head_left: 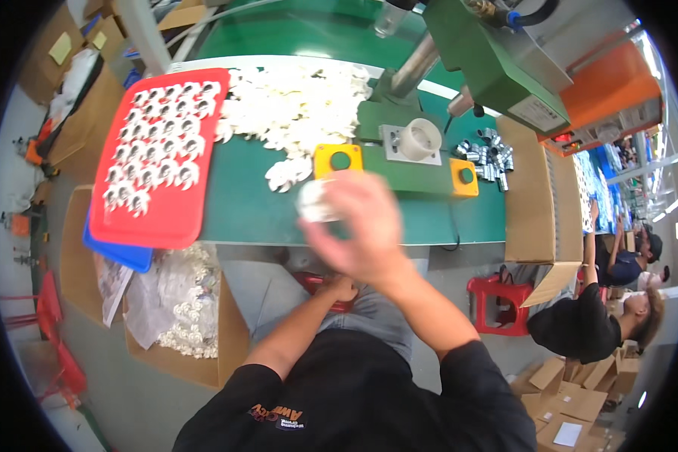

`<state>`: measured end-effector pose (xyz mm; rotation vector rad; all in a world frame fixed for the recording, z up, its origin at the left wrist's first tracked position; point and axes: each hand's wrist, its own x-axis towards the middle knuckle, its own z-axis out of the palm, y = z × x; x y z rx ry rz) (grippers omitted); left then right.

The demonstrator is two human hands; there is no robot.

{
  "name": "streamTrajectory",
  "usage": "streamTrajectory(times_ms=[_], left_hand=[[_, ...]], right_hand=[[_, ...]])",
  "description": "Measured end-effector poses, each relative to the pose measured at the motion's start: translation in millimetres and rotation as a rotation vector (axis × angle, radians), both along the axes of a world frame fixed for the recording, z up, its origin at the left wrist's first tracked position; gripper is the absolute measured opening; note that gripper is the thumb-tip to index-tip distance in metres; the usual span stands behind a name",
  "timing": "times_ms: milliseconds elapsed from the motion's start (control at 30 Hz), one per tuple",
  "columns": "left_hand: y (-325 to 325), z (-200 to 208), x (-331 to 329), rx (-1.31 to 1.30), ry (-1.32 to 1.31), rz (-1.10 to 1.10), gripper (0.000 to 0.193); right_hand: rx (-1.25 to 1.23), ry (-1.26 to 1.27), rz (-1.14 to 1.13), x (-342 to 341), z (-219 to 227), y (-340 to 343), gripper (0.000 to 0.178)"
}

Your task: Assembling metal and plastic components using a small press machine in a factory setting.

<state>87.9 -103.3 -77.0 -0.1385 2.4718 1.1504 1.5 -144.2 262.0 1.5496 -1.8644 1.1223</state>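
My right hand [365, 226], smeared by motion, is over the front edge of the green table, its fingers closed on a white plastic part [315, 202]. Low between my thighs rests my left hand [342, 289], fingers curled in; whatever they hold, if anything, is hidden. Just beyond the right hand stands a green press whose metal plate bears a round white holder [420, 140]. Yellow boxes with green buttons flank it, one on the left [339, 160] and one on the right [464, 178]. A heap of white plastic parts [294, 105] covers the table behind.
At left, a red tray [181, 218] carries rows of white parts with metal inserts, above a blue tray [120, 252]. Metal sleeves [492, 158] lie right of the press, near a cardboard box [531, 196]. Another box [233, 339] holds bagged white parts. People work at far right.
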Motion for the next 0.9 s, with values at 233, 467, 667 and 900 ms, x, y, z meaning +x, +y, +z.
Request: streamTrajectory(times_ms=[233,467,667,900], left_hand=[[24,-143,42,0.000,-0.447,-0.318,0.050],[5,-127,20,0.066,-0.299,-0.365,0.058],[-21,-56,-13,0.140,-0.414,-0.304,0.062],[-51,-26,12,0.092,-0.262,-0.039,0.054]], right_hand=[[0.009,-0.328,-0.427,-99,9,69,0.060],[0.306,-0.280,-0.413,-112,28,60,0.025],[0.264,-0.159,-0.331,-126,17,79,0.016],[0.008,-0.779,-0.235,-139,11,59,0.018]])
